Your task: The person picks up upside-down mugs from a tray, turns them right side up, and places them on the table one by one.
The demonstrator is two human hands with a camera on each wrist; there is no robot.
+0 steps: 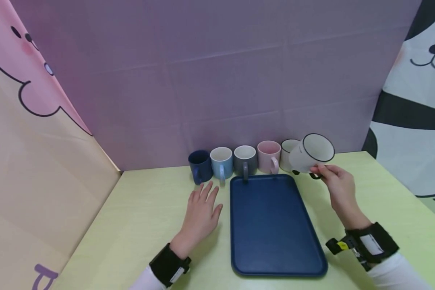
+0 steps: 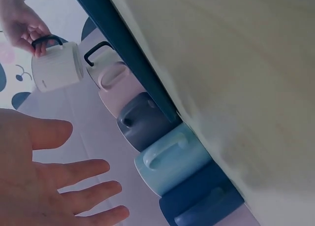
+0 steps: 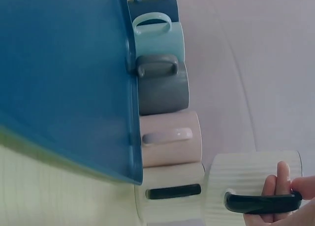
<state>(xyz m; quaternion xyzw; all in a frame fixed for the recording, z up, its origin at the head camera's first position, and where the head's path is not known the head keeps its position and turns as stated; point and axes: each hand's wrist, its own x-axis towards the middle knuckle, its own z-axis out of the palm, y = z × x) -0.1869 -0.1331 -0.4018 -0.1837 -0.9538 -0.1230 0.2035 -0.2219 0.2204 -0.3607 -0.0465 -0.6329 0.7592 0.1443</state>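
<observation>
My right hand (image 1: pixel 338 187) grips the black handle of a white mug (image 1: pixel 304 157) with a dark rim. The mug is lifted and tilted, its mouth facing up and right, and it partly covers another white mug (image 1: pixel 286 161) in the head view. In the right wrist view the fingers (image 3: pixel 283 186) curl through the handle of the raised mug (image 3: pixel 236 174). My left hand (image 1: pixel 201 209) hovers palm down with fingers spread, holding nothing, nearest the navy mug (image 1: pixel 200 163) and the light blue mug (image 1: pixel 220 158).
A dark blue tray (image 1: pixel 272 225) lies on the pale table (image 1: pixel 130 225). Along its far edge stand a grey mug (image 1: pixel 250 161) and a pink mug (image 1: pixel 265 159), in line with the others. A purple cloth wall (image 1: pixel 221 88) rises close behind the mugs.
</observation>
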